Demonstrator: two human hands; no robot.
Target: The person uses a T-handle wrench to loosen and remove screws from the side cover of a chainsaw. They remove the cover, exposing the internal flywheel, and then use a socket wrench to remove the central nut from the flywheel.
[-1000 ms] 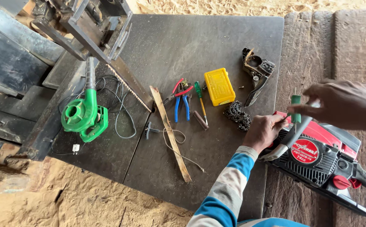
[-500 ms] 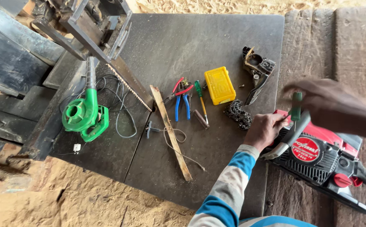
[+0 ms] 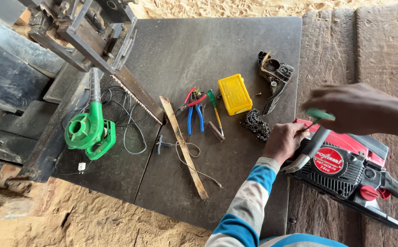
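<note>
Chainsaw (image 3: 345, 171) body, red and black, lies at the right edge of the dark surface (image 3: 208, 50), half on the rougher boards beside it. I see my left hand (image 3: 285, 142) resting against its near side by the grey front handle (image 3: 309, 151), fingers curled and pressed onto the housing, which I judge keeps the machine from shifting. My right hand (image 3: 359, 110) hovers just above it, blurred, fingers closed around the green handle of a screwdriver (image 3: 320, 114) whose tip points down toward the saw's top; I cannot tell whether the tip touches anything.

Beside the left hand lies a coiled saw chain (image 3: 255, 124), dark and oily, and past it a removed black side cover (image 3: 275, 75), set close, likely so the parts stay within reach. A yellow box (image 3: 234, 94) sits near the middle, with blue-handled pliers (image 3: 194, 116), red-handled pliers (image 3: 189, 101) and a second, green-handled screwdriver (image 3: 215, 110) in a loose cluster to its left. A thin wooden strip (image 3: 183, 146) lies diagonally, with a cord looped over it. Farther left, well apart from the hands, a green blower (image 3: 88, 130) rests with its black cable (image 3: 130, 119) trailing, beside a toothed blade (image 3: 137, 98) that runs out from a heavy metal frame (image 3: 84, 27).
</note>
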